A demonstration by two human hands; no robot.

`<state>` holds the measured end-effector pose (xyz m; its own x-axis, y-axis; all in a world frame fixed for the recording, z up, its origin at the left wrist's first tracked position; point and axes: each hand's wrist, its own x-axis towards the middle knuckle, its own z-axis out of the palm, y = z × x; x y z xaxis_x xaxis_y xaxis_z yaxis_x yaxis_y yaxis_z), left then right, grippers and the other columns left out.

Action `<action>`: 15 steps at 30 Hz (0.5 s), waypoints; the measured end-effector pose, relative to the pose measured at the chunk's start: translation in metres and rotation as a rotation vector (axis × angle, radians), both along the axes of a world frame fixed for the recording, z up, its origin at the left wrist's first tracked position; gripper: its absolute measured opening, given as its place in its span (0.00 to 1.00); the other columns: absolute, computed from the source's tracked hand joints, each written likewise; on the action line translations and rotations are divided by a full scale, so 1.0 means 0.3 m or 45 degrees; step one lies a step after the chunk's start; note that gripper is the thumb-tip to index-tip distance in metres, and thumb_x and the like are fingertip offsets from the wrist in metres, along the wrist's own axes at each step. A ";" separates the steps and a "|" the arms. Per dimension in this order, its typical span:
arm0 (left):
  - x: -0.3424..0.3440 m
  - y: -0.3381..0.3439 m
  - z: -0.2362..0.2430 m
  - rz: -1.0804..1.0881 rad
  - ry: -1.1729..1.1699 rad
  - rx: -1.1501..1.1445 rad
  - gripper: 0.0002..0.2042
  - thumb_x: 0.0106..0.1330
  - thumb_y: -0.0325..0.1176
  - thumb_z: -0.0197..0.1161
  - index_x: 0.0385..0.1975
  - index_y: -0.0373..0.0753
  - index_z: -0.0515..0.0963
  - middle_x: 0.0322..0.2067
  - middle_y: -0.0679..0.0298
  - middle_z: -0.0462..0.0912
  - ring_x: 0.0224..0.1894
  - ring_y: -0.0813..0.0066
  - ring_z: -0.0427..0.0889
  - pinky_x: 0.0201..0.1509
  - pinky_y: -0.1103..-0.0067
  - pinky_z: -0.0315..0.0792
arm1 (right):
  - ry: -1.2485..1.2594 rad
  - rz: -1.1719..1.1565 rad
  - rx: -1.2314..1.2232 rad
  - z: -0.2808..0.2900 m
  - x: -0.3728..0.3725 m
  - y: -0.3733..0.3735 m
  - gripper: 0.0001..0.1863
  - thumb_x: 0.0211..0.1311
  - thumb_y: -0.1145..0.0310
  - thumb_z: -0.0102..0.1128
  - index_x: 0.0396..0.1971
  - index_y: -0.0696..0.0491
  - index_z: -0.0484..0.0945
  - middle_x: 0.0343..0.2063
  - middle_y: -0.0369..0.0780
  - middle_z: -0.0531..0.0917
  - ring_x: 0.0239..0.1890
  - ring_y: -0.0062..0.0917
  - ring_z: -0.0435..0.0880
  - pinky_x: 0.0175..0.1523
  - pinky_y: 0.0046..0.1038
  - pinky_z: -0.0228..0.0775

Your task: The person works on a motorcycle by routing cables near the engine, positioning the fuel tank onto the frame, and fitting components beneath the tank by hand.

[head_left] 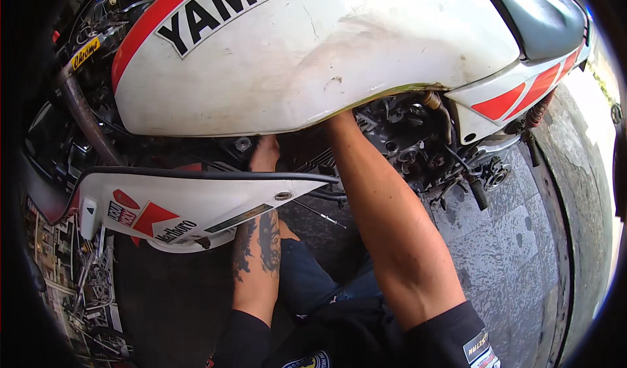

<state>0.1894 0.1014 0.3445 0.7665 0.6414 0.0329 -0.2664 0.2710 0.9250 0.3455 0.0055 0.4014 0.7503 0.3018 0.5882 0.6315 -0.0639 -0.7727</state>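
Both my arms reach in beneath the white motorcycle fuel tank (313, 74), which has a red front band and dark lettering. My left hand (265, 151) passes behind the white side fairing panel (228, 201); only its wrist and back show, and the tank's lower edge covers its fingers. Under the same edge, my right hand (339, 118) vanishes beside the dark engine (398, 139), its fingers hidden too. What either hand touches or holds cannot be seen.
The grey seat (548, 22) and white-and-red tail panel (516, 100) lie right. A footpeg (479, 193) juts out below the engine. Loose tools (98, 289) are spread at the lower left. A thin rod-like tool (326, 218) lies between my arms, over grey floor tiles (496, 257).
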 end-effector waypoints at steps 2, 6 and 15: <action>0.001 -0.008 0.002 -0.002 0.000 -0.001 0.15 0.61 0.44 0.59 0.43 0.43 0.75 0.38 0.68 0.78 0.40 0.75 0.73 0.48 0.79 0.64 | 0.000 0.002 0.008 0.002 0.004 -0.003 0.30 0.57 0.51 0.51 0.58 0.49 0.66 0.58 0.47 0.69 0.60 0.41 0.68 0.60 0.38 0.64; -0.021 -0.015 0.004 0.024 0.004 0.003 0.15 0.61 0.44 0.60 0.43 0.43 0.75 0.39 0.68 0.78 0.41 0.75 0.73 0.48 0.78 0.64 | -0.026 0.026 0.032 0.006 -0.013 0.013 0.29 0.56 0.53 0.52 0.57 0.49 0.67 0.57 0.47 0.70 0.60 0.41 0.69 0.60 0.38 0.64; 0.007 -0.020 0.005 0.026 -0.023 0.018 0.17 0.61 0.43 0.61 0.45 0.42 0.74 0.41 0.68 0.77 0.43 0.75 0.73 0.50 0.78 0.65 | -0.117 0.025 0.051 -0.016 0.000 0.007 0.28 0.55 0.56 0.54 0.55 0.51 0.69 0.56 0.48 0.71 0.59 0.42 0.69 0.60 0.38 0.64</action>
<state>0.1916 0.0953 0.3461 0.7523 0.6564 0.0560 -0.2887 0.2521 0.9236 0.3453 0.0076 0.3967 0.6865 0.2907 0.6665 0.7009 -0.0208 -0.7129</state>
